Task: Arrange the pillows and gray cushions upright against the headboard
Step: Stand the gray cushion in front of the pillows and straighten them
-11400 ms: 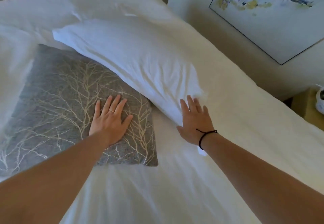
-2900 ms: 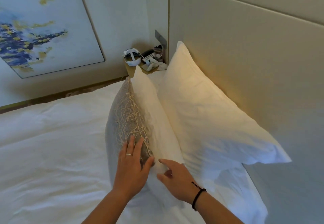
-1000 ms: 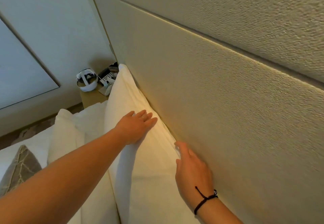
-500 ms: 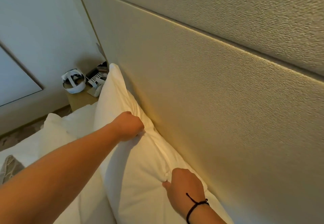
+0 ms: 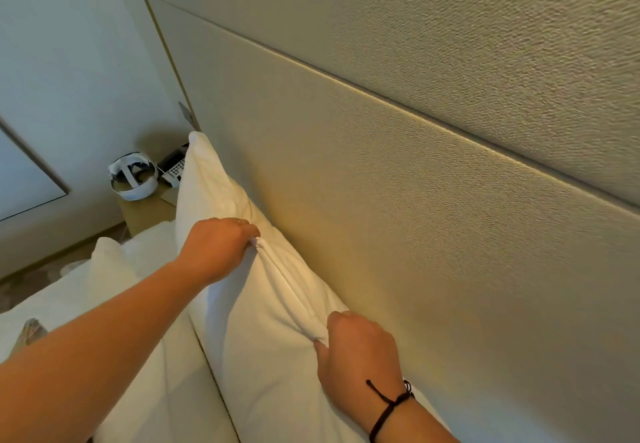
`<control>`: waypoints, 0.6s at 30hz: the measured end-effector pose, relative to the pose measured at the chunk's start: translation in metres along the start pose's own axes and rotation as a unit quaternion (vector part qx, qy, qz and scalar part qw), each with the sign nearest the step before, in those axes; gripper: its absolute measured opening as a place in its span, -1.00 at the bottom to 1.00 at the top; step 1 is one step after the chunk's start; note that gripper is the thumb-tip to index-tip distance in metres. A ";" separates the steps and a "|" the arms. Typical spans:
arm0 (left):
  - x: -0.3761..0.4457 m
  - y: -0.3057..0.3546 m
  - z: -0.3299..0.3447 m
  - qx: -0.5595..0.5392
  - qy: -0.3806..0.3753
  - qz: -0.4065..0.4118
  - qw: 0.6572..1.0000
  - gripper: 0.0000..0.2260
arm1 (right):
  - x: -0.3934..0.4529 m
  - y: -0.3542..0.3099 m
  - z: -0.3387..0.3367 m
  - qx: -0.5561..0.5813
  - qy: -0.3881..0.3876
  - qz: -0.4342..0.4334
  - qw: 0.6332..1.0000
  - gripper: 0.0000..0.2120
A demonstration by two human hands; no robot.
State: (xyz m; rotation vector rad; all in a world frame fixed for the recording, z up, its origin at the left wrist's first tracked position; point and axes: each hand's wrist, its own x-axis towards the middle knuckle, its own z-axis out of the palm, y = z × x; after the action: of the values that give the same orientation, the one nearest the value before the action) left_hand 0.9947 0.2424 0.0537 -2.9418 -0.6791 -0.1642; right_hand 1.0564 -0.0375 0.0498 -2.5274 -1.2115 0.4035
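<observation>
head view: the back white pillow point(image 5: 256, 321) stands on edge against the beige headboard point(image 5: 398, 200). the left hand point(image 5: 216, 245) and right hand point(image 5: 356, 349) each have their fingers closed on its top seam, pinching a ridge of fabric. a second white pillow point(image 5: 162, 366) stands just in front of it, and a corner of a gray cushion point(image 5: 30, 330) peeks out at the left edge past the forearm. this side looks nearly done, with only the back pillow's top edge left to straighten; the other cushions are out of frame, so the rest cannot be judged.
</observation>
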 end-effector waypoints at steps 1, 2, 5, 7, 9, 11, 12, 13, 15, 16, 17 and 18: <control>0.001 0.008 0.005 -0.003 -0.013 -0.007 1.000 -0.86 | 0.001 0.006 0.001 0.002 -0.004 0.009 1.000 -0.80; 0.003 0.015 0.010 0.006 -0.043 -0.012 0.999 -0.85 | 0.001 0.012 0.002 0.010 -0.018 0.022 1.000 -0.80; 0.016 0.035 0.013 0.023 -0.156 0.034 0.987 -0.74 | -0.002 0.029 -0.001 0.075 -0.079 0.086 0.990 -0.62; 0.022 0.055 0.007 -0.011 -0.250 0.088 0.964 -0.72 | -0.011 0.039 -0.008 0.112 -0.099 0.121 0.981 -0.49; 0.026 0.083 -0.002 -0.085 -0.326 0.104 0.936 -0.76 | -0.026 0.053 -0.014 0.147 -0.116 0.147 0.971 -0.52; 0.028 0.107 -0.008 -0.115 -0.381 0.119 0.910 -0.69 | -0.045 0.068 -0.021 0.212 -0.123 0.160 0.956 -0.76; 0.028 0.116 -0.011 -0.104 -0.400 0.138 0.900 -0.64 | -0.056 0.075 -0.024 0.238 -0.119 0.160 0.951 -0.85; 0.028 0.123 -0.014 -0.086 -0.409 0.158 0.895 -0.64 | -0.067 0.081 -0.027 0.250 -0.111 0.153 0.950 -0.85; 0.027 0.130 -0.018 -0.069 -0.391 0.190 0.898 -0.80 | -0.088 0.090 -0.034 0.244 -0.077 0.136 0.957 -0.75; 0.027 0.131 -0.021 -0.068 -0.368 0.198 0.906 -0.93 | -0.098 0.093 -0.038 0.237 -0.055 0.125 0.962 -0.72; 0.026 0.129 -0.023 -0.064 -0.342 0.198 0.916 -0.95 | -0.108 0.096 -0.042 0.232 -0.040 0.114 0.965 -0.71; 0.025 0.127 -0.026 -0.052 -0.317 0.198 0.926 -0.94 | -0.118 0.101 -0.045 0.228 -0.029 0.100 0.968 -0.72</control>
State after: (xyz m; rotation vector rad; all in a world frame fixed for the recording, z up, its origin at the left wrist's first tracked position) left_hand 1.0707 0.1360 0.0715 -3.1428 -0.1022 0.8395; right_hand 1.0730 -0.1972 0.0653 -2.2474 -0.7689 0.7186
